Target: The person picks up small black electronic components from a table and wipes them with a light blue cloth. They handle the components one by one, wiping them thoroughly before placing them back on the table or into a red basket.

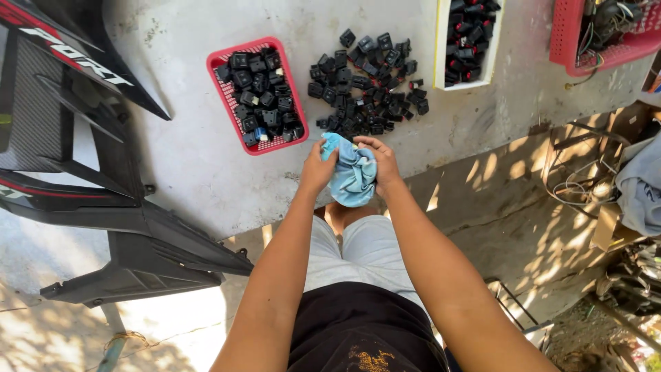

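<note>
Both my arms reached straight out ahead of me, bare forearms angled in towards each other so the hands met over the near edge of the pale concrete floor (200,172). Between them I held a crumpled light-blue cloth (352,176). My left hand (318,167) was closed on its left side, fingers curled around the fabric and thumb up by the top fold. My right hand (381,164) closed on the right side, knuckles up, fingers wrapped over the upper edge. Both grips were tight on the cloth, which bunched and hung down a little between my wrists; I could not tell whether anything sat inside it.

Just beyond my hands lay a loose heap of small black plastic switch parts (366,86), spread on the floor. To the left of that heap stood a red plastic mesh basket (222,93), filled with more of the same black pieces. Farther off to the right was a white rectangular tray (441,48) with black and red parts, and at the far right corner a second red basket (566,34) holding wires. On my left stood black motorcycle body panels (82,172). My grey shorts (365,251) showed below the cloth.
</note>
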